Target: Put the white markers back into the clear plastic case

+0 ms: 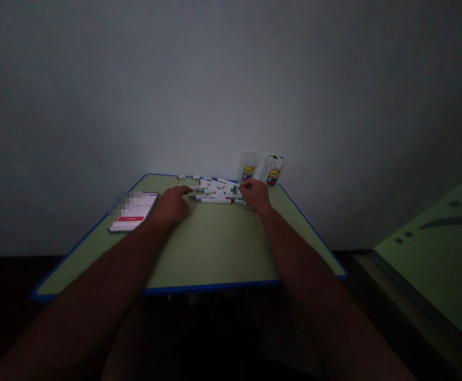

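Note:
A loose pile of white markers (217,200) lies toward the back of the pale green table (218,243). My left hand (173,205) rests low at the pile's left end. Its index finger stretches to the marker ends, apart from the thumb, and nothing shows in its grasp. At the right end, my right hand (257,194) has its fingertips pinched together over the markers. What they hold, if anything, is too small and dark to make out. Just behind this hand stands a clear plastic case (248,163) with a yellow label.
A second clear case (273,169) holds markers with coloured ends. Two short white pieces, perhaps caps (196,177), lie near the table's back edge by the wall (215,95). A lit phone (135,211) lies at left. A green panel (449,248) stands at right.

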`<state>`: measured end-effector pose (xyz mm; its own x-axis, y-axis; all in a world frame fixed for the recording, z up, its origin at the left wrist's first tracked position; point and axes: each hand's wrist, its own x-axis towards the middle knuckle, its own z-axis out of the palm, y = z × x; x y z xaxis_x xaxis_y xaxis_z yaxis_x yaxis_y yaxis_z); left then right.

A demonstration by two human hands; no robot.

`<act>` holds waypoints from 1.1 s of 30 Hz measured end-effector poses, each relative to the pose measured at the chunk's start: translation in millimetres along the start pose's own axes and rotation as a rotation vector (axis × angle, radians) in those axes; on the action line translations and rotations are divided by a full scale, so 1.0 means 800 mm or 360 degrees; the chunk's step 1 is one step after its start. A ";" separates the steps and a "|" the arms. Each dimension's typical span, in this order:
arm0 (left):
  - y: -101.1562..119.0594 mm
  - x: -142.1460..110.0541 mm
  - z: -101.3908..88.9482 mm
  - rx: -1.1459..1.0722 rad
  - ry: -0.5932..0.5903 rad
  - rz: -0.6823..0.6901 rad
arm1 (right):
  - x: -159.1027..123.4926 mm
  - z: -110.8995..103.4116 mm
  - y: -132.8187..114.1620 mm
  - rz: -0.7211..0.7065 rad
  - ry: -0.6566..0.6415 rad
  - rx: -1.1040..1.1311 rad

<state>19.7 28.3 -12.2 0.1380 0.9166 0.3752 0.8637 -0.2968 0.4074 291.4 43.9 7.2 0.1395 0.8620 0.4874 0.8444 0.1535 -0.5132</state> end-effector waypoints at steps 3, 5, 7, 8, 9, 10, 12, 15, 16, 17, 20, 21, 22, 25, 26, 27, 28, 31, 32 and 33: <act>-0.005 0.001 -0.003 -0.0070 0.0047 -0.0056 | -0.013 0.009 0.001 -0.0122 -0.0062 -0.0011; -0.004 0.002 -0.006 -0.0109 0.0080 -0.0132 | -0.018 0.009 0.005 -0.0191 -0.0091 -0.0018; -0.002 0.003 -0.010 -0.0148 0.0169 -0.0215 | -0.020 0.007 0.010 -0.0227 -0.0113 -0.0036; -0.002 0.004 -0.012 -0.0171 0.0245 -0.0245 | -0.020 0.006 0.013 -0.0231 -0.0122 -0.0046; -0.001 0.005 -0.015 -0.0194 0.0330 -0.0270 | -0.020 0.004 0.015 -0.0231 -0.0126 -0.0055; -0.001 0.006 -0.018 -0.0216 0.0413 -0.0293 | -0.020 0.002 0.017 -0.0225 -0.0124 -0.0059; -0.002 0.007 -0.022 -0.0245 0.0541 -0.0338 | -0.019 0.001 0.020 -0.0195 -0.0118 -0.0050; -0.005 0.007 -0.025 -0.0260 0.0602 -0.0377 | -0.018 0.001 0.021 -0.0165 -0.0097 -0.0029; -0.005 0.007 -0.025 -0.0263 0.0602 -0.0375 | -0.018 0.001 0.021 -0.0158 -0.0088 -0.0028; -0.005 0.007 -0.024 -0.0266 0.0599 -0.0364 | -0.018 0.001 0.021 -0.0151 -0.0080 -0.0031; -0.003 0.004 -0.021 -0.0272 0.0568 -0.0308 | -0.018 -0.001 0.021 -0.0118 -0.0063 -0.0057; -0.002 0.004 -0.020 -0.0269 0.0550 -0.0299 | -0.018 -0.002 0.021 -0.0102 -0.0052 -0.0066; 0.000 0.003 -0.019 -0.0261 0.0532 -0.0297 | -0.017 -0.004 0.021 -0.0082 -0.0037 -0.0076; 0.003 0.001 -0.017 -0.0227 0.0466 -0.0298 | -0.016 -0.008 0.023 -0.0017 0.0016 -0.0110; 0.004 0.001 -0.017 -0.0221 0.0447 -0.0296 | -0.015 -0.009 0.024 -0.0005 0.0028 -0.0123; 0.004 0.001 -0.016 -0.0217 0.0428 -0.0291 | -0.015 -0.010 0.025 0.0001 0.0033 -0.0135; 0.004 0.001 -0.015 -0.0215 0.0411 -0.0287 | -0.014 -0.010 0.026 0.0001 0.0033 -0.0145; 0.005 0.000 -0.013 -0.0200 0.0378 -0.0270 | -0.013 -0.010 0.028 -0.0015 0.0016 -0.0162; 0.005 0.000 -0.013 -0.0200 0.0373 -0.0260 | -0.013 -0.009 0.028 -0.0023 0.0011 -0.0169; 0.005 0.000 -0.013 -0.0202 0.0370 -0.0250 | -0.013 -0.009 0.028 -0.0029 0.0008 -0.0178</act>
<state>18.3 24.4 -2.1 -0.1198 0.8725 0.4737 0.7960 -0.2007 0.5710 312.5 34.8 -4.2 0.1261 0.8570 0.4996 0.8992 0.1139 -0.4224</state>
